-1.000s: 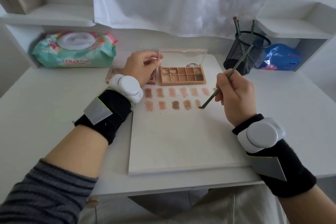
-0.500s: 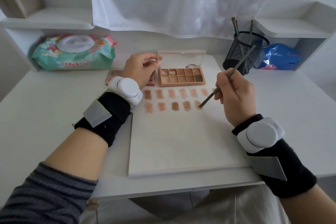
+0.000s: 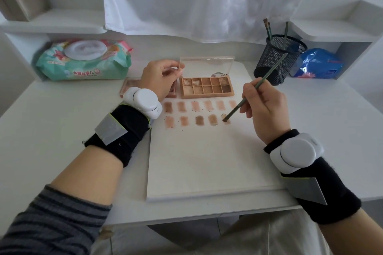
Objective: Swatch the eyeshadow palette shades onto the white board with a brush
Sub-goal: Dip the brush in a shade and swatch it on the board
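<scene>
A white board [image 3: 207,161] lies on the desk with two rows of brown and peach swatches [image 3: 200,113] near its far end. Behind them sits an open eyeshadow palette [image 3: 207,87] with its clear lid raised. My left hand [image 3: 159,80] pinches the lid's left corner. My right hand [image 3: 263,109] grips a thin green brush [image 3: 257,87], its tip touching the last swatch of the lower row [image 3: 225,120].
A second palette [image 3: 129,87] lies left of the first, partly behind my left hand. A wet-wipes pack [image 3: 83,62] sits far left. A black mesh cup [image 3: 279,58] with brushes and a blue bag [image 3: 317,64] stand far right.
The brush tip has shifted slightly over the last lower-row swatch, which now looks a little fuller. My left hand has stayed on the lid.
</scene>
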